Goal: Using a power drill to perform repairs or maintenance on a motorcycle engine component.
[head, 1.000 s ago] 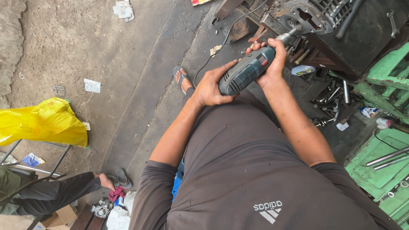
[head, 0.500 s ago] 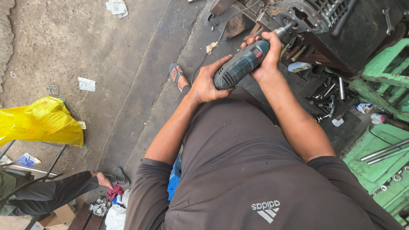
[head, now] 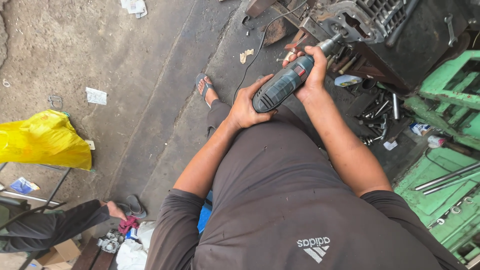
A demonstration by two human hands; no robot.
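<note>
Power drill (head: 285,82) up in front of me at chest height, its nose pressed toward the grimy metal engine block (head: 350,20) on the dark stand. Dark green and grey body with a red patch near the front, black cord (head: 255,55) trailing off over the concrete floor (head: 150,75). I judge it fairly heavy for its size and rigid throughout; the plastic housing looks greasy, so likely slick, and best held with one grip at the rear end and one around the neck behind the chuck. My left hand (head: 246,106) is closed around the rear of the body, fingers curled over the top, thumb underneath. My right hand (head: 312,72) is wrapped tight around the front, just behind the metal chuck, fingers folded over it. Both hands touch nothing but the drill. Loose bolts and rods (head: 382,107) lie below the stand; green metal frames (head: 445,95) to my right. A yellow bag (head: 42,140) sits well apart on the left, and another person's leg (head: 55,225) shows beneath it.
</note>
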